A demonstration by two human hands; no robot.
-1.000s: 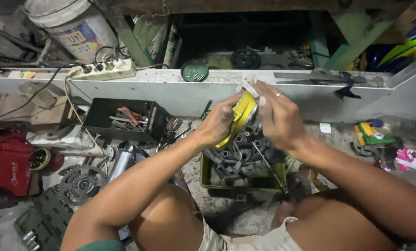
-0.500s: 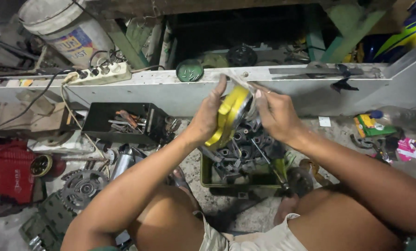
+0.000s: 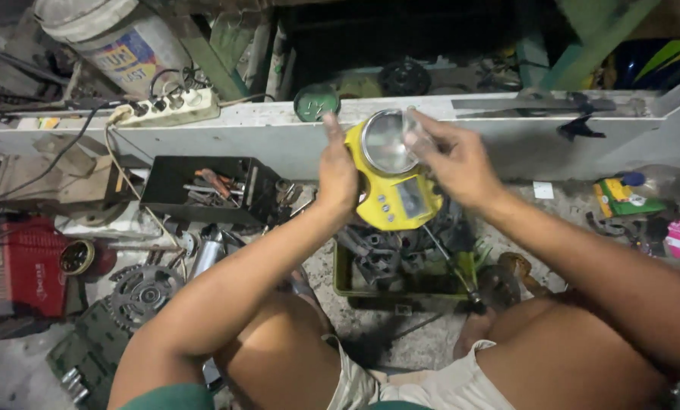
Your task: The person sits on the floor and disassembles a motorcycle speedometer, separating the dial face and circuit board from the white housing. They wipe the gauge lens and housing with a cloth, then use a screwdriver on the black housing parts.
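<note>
Two hands [image 3: 338,171] [image 3: 457,163] | yellow scale [image 3: 394,186] upright, round pan end up

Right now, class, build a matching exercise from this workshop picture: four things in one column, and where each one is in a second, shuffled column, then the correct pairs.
Things
1. yellow scale
2. power strip
3. black toolbox
4. green tray

Places
A. on the white ledge, far left
B. on the floor below the scale, full of grey metal parts
C. held between the left hand and right hand
D. on the floor left of the left hand, open

Pairs: 1-C, 2-A, 3-D, 4-B
</note>
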